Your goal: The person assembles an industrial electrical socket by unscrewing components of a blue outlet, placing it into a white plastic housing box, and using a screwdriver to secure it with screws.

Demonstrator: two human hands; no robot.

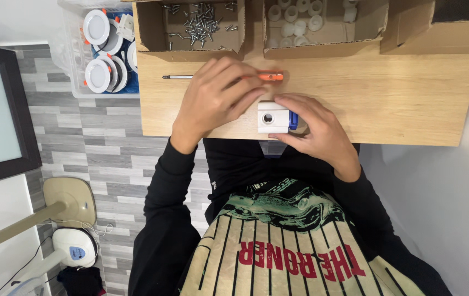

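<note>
On the wooden table (388, 98), both the left hand (218, 96) and right hand (317, 129) grip a white plastic block (272, 117).

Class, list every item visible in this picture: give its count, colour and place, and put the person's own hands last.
White block: one, white with a round hole and a blue part, near table edge.
Screwdriver: one, orange handle, metal shaft, on the table.
Screws: many, silver, in the left cardboard box.
Round parts: several, white, in the middle cardboard box.
Round lamps: several, white, in a clear bin left of the table.
Table: one, light wood.
Left hand: over the screwdriver handle, touching the block.
Right hand: holding the block.
</note>
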